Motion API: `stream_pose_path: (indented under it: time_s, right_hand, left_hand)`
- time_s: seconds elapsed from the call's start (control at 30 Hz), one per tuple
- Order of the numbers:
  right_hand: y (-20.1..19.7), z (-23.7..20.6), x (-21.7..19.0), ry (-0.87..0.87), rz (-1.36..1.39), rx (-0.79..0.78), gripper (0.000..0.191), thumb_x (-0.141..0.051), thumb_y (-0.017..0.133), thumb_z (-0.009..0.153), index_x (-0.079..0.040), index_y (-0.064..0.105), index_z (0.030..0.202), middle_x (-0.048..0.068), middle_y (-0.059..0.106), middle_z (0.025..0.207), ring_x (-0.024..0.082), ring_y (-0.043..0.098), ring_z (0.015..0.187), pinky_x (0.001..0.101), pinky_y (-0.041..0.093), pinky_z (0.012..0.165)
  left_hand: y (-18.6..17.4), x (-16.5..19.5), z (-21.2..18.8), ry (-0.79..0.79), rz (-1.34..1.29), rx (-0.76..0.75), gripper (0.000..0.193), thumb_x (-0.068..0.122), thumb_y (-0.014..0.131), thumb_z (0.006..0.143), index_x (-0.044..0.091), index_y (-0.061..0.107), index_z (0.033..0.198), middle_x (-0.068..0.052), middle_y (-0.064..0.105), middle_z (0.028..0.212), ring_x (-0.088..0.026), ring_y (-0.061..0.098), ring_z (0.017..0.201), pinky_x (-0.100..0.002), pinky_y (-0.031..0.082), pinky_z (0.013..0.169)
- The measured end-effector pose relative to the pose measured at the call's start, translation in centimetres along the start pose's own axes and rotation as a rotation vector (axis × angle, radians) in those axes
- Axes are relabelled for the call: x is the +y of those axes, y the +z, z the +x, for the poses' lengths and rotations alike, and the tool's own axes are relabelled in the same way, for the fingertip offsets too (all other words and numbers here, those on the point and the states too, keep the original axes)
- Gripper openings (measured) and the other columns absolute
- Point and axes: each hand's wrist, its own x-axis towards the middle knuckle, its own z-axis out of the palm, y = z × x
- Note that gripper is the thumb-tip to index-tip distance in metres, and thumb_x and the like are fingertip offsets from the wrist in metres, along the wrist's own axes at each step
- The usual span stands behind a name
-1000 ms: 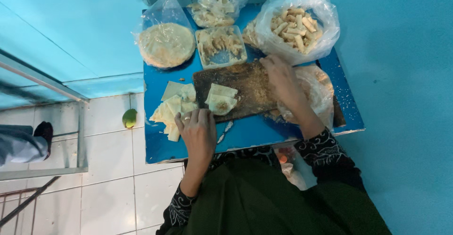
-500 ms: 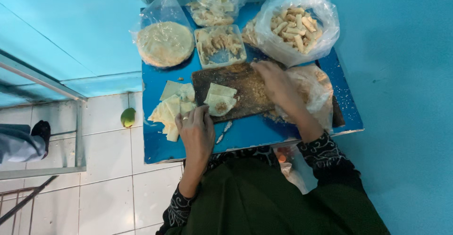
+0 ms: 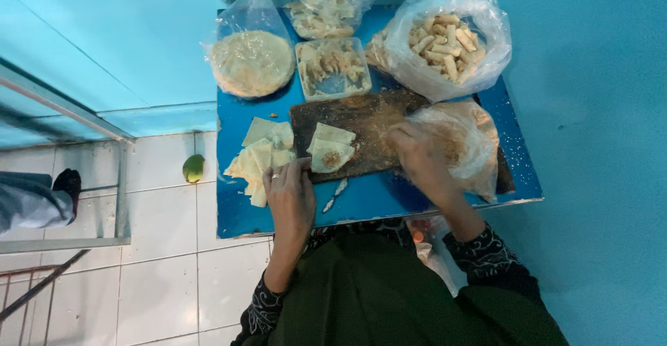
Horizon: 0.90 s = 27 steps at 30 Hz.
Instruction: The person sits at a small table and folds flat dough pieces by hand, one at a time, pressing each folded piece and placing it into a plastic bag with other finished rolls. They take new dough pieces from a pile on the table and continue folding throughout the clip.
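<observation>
Both hands are down on the blue worktop (image 3: 375, 200): the left hand (image 3: 290, 194) lies flat with its fingers spread loosely, a ring on one of them, holding nothing and touching the near edge of a pale folded wrapper (image 3: 331, 149) on the dark wooden board (image 3: 368, 120). That wrapper is thin, cream-coloured and cut in angular pieces laid over one another, with a small brownish dab of filling showing on the lower piece. The right hand (image 3: 417, 158) rests at the board's right end, fingers curled at the mouth of a clear plastic bag of crumbs (image 3: 467, 141) (whether it pinches anything I cannot tell). Just left of the board lies a loose stack of more wrapper pieces (image 3: 260, 155). Behind the board stand a bag with a round stack of flat sheets (image 3: 251, 61), a clear tub of filling (image 3: 332, 68), a small bag of scraps (image 3: 326, 9) and a bag of finished rolls (image 3: 441, 40). A green fruit (image 3: 193, 168) lies on the white tiled floor (image 3: 160, 249).
</observation>
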Motion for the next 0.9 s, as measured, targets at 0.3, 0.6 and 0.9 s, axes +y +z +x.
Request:
stream_pose_path:
  time_s: [0.3,0.6,0.9]
  right_hand:
    - [2.4,1.7,-5.7,-0.020,0.380,0.006,0.011,-0.006,0.071,0.090,-0.003,0.077,0.099,0.012,0.076,0.101,0.028,0.074,0.091,0.0387,0.058,0.077]
    - [6.1,1.0,-9.9,-0.243,0.130,0.108,0.023,-0.001,0.068,0.087,-0.005,0.071,0.109,0.015,0.068,0.097,0.036,0.069,0.094,0.0467,0.056,0.077]
    - [3.5,1.6,-9.5,0.008,0.474,-0.063,0.014,-0.010,0.065,0.096,-0.006,0.071,0.109,0.010,0.071,0.101,0.028,0.072,0.092,0.0397,0.056,0.078]
  left_hand:
    - [-0.4,0.1,-0.5,0.015,-0.006,0.079,0.019,0.000,0.069,0.093,0.006,0.067,0.110,-0.008,0.073,0.100,-0.028,0.067,0.096,-0.050,0.040,0.108]
    - [-1.7,0.1,-0.4,0.041,-0.067,0.117,0.022,0.000,0.070,0.090,0.005,0.066,0.111,-0.008,0.070,0.098,-0.030,0.064,0.096,-0.047,0.041,0.105]
    - [-1.5,0.6,-0.3,0.081,-0.048,0.112,0.018,0.003,0.071,0.091,0.004,0.065,0.108,-0.010,0.069,0.098,-0.032,0.062,0.097,-0.046,0.043,0.099]
